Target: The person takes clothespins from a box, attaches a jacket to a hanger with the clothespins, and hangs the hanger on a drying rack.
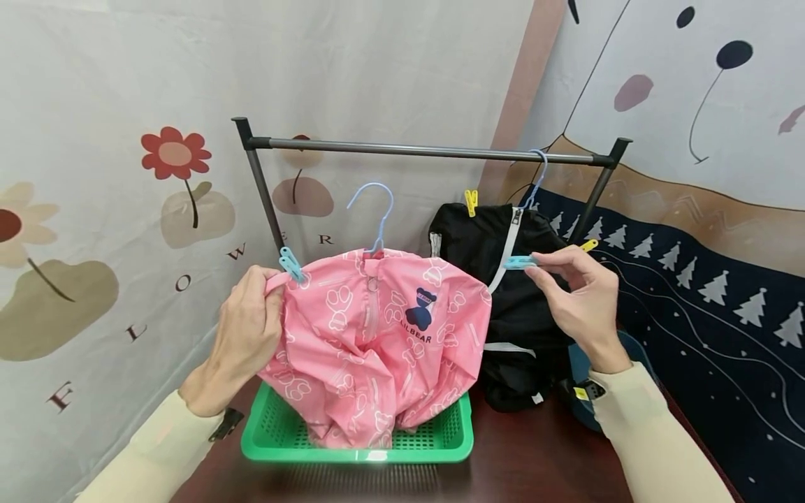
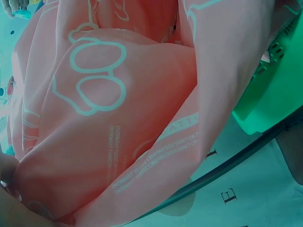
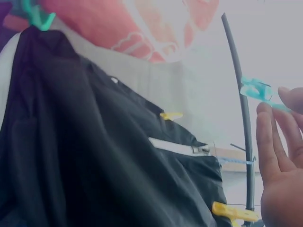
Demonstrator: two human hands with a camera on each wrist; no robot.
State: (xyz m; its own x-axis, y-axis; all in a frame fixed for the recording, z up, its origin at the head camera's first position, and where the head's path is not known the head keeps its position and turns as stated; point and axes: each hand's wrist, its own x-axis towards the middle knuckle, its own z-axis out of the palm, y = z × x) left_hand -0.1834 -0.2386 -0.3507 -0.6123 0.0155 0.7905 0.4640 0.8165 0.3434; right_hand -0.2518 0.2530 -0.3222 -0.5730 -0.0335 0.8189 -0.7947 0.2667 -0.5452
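Note:
A pink jacket (image 1: pixel 339 307) with a bear print is on a blue hanger (image 1: pixel 382 216) whose hook stands free below the rack bar. My left hand (image 1: pixel 248 328) grips the jacket's shoulder at the left, beside a blue clothespin (image 1: pixel 291 264) clipped there. In the left wrist view, the pink fabric (image 2: pixel 94 127) fills most of the picture. My right hand (image 1: pixel 575 293) pinches another blue clothespin (image 1: pixel 519 263) between thumb and fingers, in front of the black jacket; the right wrist view also shows this clothespin (image 3: pixel 255 89).
A black jacket (image 1: pixel 465 279) with yellow clothespins (image 1: pixel 471 202) hangs from the metal rack (image 1: pixel 409 149) at the right. The green basket (image 1: pixel 352 455) stands under the pink jacket on the dark red table (image 1: pixel 528 461). Behind the right wrist is a blue container (image 1: pixel 585 412).

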